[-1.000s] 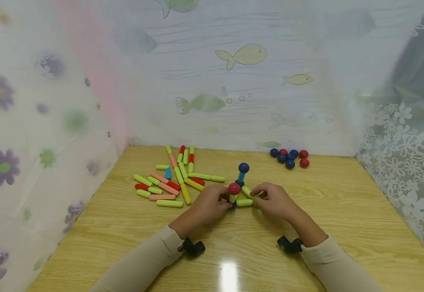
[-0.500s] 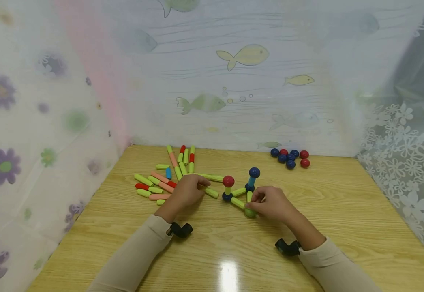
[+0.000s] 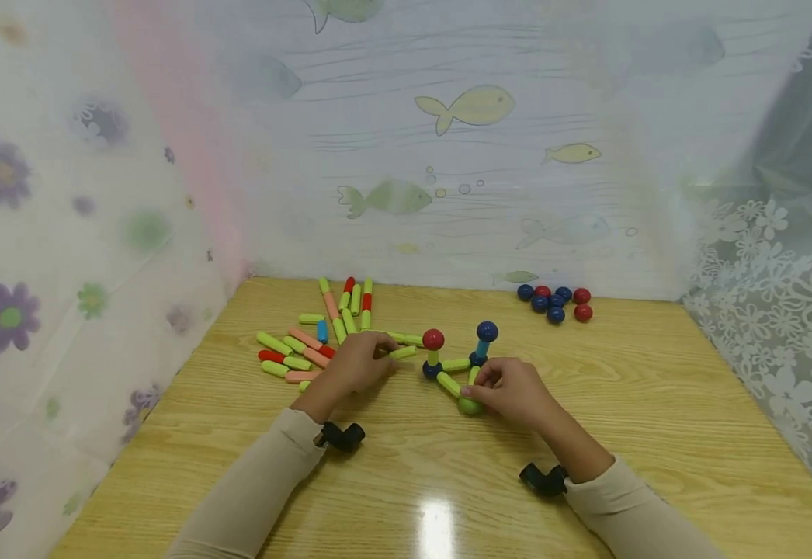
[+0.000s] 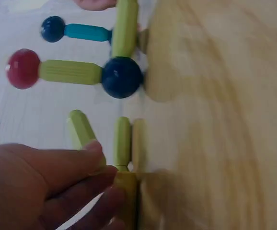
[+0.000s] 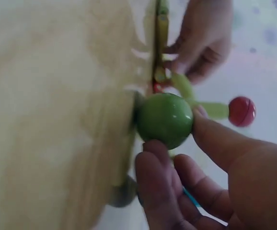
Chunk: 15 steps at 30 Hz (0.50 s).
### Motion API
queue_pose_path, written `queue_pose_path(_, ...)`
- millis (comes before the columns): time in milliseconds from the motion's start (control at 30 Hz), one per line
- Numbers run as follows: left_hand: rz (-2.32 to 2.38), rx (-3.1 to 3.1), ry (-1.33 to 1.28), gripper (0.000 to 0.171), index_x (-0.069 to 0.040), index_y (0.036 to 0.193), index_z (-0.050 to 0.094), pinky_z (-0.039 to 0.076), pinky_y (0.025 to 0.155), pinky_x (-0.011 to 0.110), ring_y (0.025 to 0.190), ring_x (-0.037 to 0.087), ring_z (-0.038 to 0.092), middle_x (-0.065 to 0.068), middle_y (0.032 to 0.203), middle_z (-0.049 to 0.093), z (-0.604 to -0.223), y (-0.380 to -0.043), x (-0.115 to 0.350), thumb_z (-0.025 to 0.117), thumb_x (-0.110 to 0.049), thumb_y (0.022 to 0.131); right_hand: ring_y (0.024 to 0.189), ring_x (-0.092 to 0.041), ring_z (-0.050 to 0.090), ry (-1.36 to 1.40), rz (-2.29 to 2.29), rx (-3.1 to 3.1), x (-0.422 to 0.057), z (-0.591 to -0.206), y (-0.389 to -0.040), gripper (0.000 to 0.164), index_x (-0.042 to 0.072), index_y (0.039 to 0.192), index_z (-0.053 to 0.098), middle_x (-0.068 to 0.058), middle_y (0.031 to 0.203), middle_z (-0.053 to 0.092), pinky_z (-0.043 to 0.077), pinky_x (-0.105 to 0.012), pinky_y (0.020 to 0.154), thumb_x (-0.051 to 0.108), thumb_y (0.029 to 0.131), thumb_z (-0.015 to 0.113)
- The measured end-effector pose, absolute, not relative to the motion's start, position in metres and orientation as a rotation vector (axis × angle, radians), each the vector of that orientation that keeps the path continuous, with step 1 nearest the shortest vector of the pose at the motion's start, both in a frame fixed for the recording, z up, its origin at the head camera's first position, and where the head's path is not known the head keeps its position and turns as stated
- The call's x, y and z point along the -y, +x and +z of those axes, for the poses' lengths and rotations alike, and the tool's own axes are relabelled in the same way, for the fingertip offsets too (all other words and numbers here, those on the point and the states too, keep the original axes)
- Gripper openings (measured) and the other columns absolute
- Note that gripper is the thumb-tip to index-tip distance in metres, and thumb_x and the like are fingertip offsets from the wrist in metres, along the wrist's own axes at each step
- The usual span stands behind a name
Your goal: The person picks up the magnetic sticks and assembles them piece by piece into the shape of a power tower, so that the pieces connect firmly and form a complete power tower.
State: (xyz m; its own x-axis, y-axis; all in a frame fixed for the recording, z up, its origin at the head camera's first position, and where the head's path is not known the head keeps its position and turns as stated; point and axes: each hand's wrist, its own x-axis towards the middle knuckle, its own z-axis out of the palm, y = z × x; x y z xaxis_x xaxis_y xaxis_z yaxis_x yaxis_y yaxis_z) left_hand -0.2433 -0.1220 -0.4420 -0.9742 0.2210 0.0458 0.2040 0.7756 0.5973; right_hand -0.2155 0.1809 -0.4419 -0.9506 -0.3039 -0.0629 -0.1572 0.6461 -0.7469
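My left hand (image 3: 359, 365) pinches a short yellow-green rod (image 3: 403, 352) between thumb and fingers, lifted beside the loose rods. In the left wrist view that rod (image 4: 80, 127) points toward the built frame. My right hand (image 3: 516, 390) holds the green ball (image 3: 470, 406) at the frame's near corner; the right wrist view shows thumb and fingers on the ball (image 5: 165, 120). Yellow-green rods join it to two dark blue balls, one of them the left corner ball (image 3: 432, 369). From the corners stand upright rods, topped by a red ball (image 3: 433, 339) and a blue ball (image 3: 487, 331).
Loose magnetic-looking rods in yellow-green, red, salmon (image 3: 311, 377) and blue (image 3: 322, 332) lie left of the frame, partly behind my left hand. Several blue and red balls (image 3: 556, 315) are grouped at the table's back right. A patterned curtain (image 3: 392, 233) stands behind the table (image 3: 629, 404).
My left hand has left the frame, moved left to the loose rods and raised a yellow-green one. The frame has turned, its green ball now nearer the person, with my right hand still on it.
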Motion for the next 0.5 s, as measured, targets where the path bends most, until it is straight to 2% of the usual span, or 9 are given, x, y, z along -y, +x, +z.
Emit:
queue_pose_path(133, 1.272, -2.786, 0.336, 0.024, -0.017, 0.119, 0.073, 0.058, 0.085, 0.039, 0.101, 0.02, 0.068, 0.001, 0.11, 0.072, -0.434, -0.246, 0.127, 0.075, -0.026, 0.097, 0.082, -0.015, 0.066, -0.351, -1.271, -2.644, -0.176, -0.446, -0.216, 0.023, 0.016, 0.097, 0.075, 0.0, 0.095, 0.071, 0.055, -0.028, 0.067, 0.037, 0.09, 0.082)
queue_pose_path(367, 1.413, -2.507, 0.589, 0.027, -0.009, 0.115, 0.074, 0.058, 0.084, 0.034, 0.096, 0.017, 0.069, 0.003, 0.104, 0.073, -0.427, -0.245, 0.127, 0.079, -0.026, 0.094, 0.08, -0.016, 0.073, -0.347, -1.433, -2.511, -0.173, -0.45, -0.219, 0.017, 0.009, 0.103, 0.076, -0.006, 0.099, 0.072, 0.062, -0.032, 0.07, 0.023, 0.094, 0.079)
queue_pose_path(500, 1.335, -2.541, 0.651, 0.019, -0.015, 0.108, 0.076, 0.058, 0.083, 0.032, 0.091, 0.011, 0.069, -0.004, 0.098, 0.074, -0.43, -0.238, 0.106, 0.08, -0.025, 0.092, 0.081, -0.017, 0.074, -0.351, -1.461, -2.472, -0.173, -0.451, -0.22, 0.017, 0.008, 0.104, 0.076, -0.008, 0.1, 0.072, 0.063, -0.033, 0.071, 0.022, 0.094, 0.079)
